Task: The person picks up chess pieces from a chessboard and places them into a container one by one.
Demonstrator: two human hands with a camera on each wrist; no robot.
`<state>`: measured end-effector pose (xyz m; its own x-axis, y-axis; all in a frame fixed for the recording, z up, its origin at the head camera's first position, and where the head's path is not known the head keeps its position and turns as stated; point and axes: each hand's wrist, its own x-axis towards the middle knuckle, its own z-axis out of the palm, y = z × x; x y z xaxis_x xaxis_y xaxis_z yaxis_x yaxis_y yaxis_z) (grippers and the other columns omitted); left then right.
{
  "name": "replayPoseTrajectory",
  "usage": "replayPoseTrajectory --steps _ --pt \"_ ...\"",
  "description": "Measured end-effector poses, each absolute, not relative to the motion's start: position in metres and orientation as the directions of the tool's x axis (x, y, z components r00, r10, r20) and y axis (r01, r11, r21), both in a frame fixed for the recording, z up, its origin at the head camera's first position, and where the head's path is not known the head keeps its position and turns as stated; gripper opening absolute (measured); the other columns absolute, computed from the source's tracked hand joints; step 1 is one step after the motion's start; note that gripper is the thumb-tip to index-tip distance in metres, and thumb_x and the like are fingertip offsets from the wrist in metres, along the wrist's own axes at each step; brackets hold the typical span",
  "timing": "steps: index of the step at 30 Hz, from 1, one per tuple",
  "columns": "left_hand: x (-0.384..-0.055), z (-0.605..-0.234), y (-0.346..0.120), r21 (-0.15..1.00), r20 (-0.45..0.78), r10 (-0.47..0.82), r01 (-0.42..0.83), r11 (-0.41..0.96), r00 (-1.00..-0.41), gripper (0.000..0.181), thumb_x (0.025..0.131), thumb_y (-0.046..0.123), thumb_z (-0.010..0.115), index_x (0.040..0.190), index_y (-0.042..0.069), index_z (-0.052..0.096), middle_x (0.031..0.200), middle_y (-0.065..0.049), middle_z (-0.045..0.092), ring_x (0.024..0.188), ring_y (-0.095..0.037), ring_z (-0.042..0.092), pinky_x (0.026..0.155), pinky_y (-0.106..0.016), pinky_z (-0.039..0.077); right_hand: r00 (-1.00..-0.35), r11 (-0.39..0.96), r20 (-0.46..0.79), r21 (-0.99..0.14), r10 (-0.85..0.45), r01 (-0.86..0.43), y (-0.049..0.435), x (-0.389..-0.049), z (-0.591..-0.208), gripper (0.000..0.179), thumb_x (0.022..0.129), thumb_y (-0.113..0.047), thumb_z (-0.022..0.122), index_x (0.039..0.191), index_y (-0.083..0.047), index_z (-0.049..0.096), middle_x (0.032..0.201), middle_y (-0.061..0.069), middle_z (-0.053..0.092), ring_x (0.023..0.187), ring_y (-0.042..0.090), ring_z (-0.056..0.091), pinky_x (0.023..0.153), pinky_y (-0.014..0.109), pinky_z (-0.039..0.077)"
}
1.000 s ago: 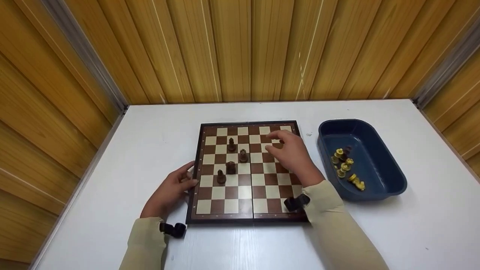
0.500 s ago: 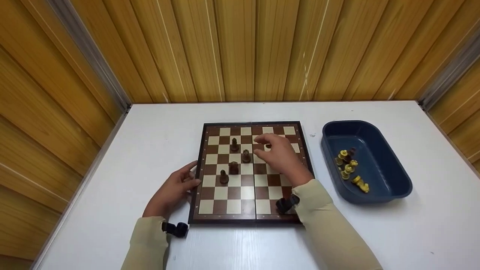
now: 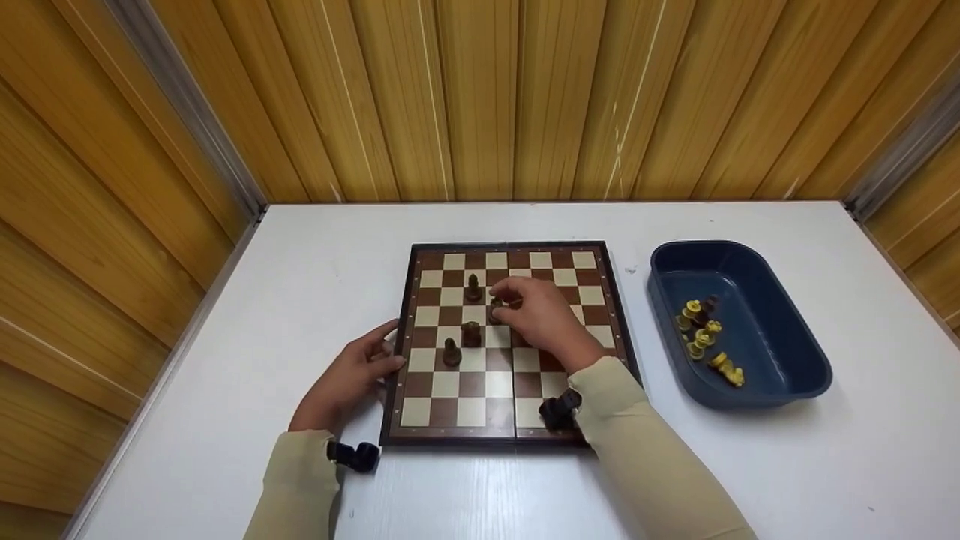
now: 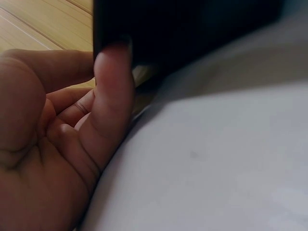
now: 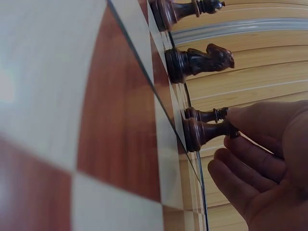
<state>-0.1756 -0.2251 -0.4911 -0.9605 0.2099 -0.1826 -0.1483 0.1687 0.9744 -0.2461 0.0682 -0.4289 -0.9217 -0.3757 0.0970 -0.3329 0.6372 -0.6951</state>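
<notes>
A folding chessboard (image 3: 472, 409) lies on the white table. My right hand (image 3: 544, 315) pinches the crown of a dark chess queen (image 5: 204, 134), which stands upright on the board. In the head view the fingers partly cover it. A dark bishop (image 3: 473, 289) stands just beyond. Nearer to me are a dark knight (image 3: 471, 335) and another dark bishop (image 3: 451, 352). My left hand (image 3: 349, 379) touches the board's left edge with thumb and forefinger. In the left wrist view, the thumb (image 4: 113, 86) lies against the board's dark side.
To the right of the board stands a blue plastic tub (image 3: 780, 322) with several chess pieces in it, mostly yellow (image 3: 727, 369), some lying down. A wood-patterned wall (image 3: 480, 105) rises behind the table (image 3: 337, 255).
My right hand has moved left across the board and its fingers have closed on the queen. My left hand stays at the board's edge. The head view has shifted slightly.
</notes>
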Motion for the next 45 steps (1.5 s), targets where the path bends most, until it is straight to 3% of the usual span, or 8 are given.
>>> replayPoseTrajectory --steps 15,26,31,38,45 --pt "-0.176 -0.491 -0.223 0.977 -0.192 0.234 -0.163 0.135 -0.953 0.067 0.093 0.008 0.062 0.151 0.019 0.033 0.101 -0.010 0.056 0.074 -0.017 0.062 0.056 -0.034 0.057 -0.919 0.636 0.102 -0.692 -0.382 -0.341 0.068 -0.246 -0.430 0.022 0.090 -0.012 0.065 0.111 -0.010 0.072 0.117 0.005 0.069 0.114 0.024 0.061 0.098 0.041 0.049" --pt "-0.175 -0.490 -0.223 0.976 -0.190 0.225 -0.159 0.152 -0.956 0.067 0.092 0.009 0.063 0.151 0.021 0.034 0.104 -0.013 0.056 0.077 -0.018 0.062 0.059 -0.036 0.057 -0.939 0.585 0.060 -0.768 -0.339 -0.261 0.075 -0.247 -0.422 0.025 0.092 -0.015 0.064 0.116 -0.012 0.070 0.115 0.003 0.069 0.102 0.019 0.064 0.084 0.037 0.054" --pt "-0.175 -0.490 -0.224 0.973 -0.197 0.225 -0.162 0.165 -0.954 0.067 0.093 0.009 0.062 0.152 0.022 0.032 0.104 -0.012 0.056 0.077 -0.018 0.061 0.059 -0.035 0.057 -0.938 0.569 0.075 -0.778 -0.338 -0.268 0.082 -0.246 -0.416 0.024 0.093 -0.014 0.063 0.116 -0.010 0.069 0.113 0.003 0.069 0.105 0.019 0.064 0.087 0.036 0.054" --pt "-0.176 -0.488 -0.225 0.975 -0.196 0.252 -0.161 0.152 -0.948 0.068 0.094 0.010 0.062 0.153 0.019 0.030 0.099 -0.010 0.056 0.076 -0.017 0.062 0.057 -0.036 0.058 -0.942 0.580 0.101 -0.765 -0.320 -0.279 0.093 -0.248 -0.409 0.022 0.092 -0.014 0.063 0.113 -0.011 0.070 0.109 0.003 0.071 0.107 0.020 0.066 0.080 0.036 0.055" --pt "-0.176 -0.487 -0.226 0.975 -0.194 0.250 -0.157 0.160 -0.949 0.067 0.094 0.009 0.061 0.153 0.018 0.030 0.099 -0.010 0.055 0.075 -0.017 0.061 0.057 -0.036 0.058 -0.944 0.617 0.139 -0.727 -0.300 -0.303 0.104 -0.248 -0.404 0.024 0.092 -0.014 0.063 0.114 -0.012 0.070 0.115 0.005 0.069 0.110 0.024 0.065 0.090 0.041 0.053"
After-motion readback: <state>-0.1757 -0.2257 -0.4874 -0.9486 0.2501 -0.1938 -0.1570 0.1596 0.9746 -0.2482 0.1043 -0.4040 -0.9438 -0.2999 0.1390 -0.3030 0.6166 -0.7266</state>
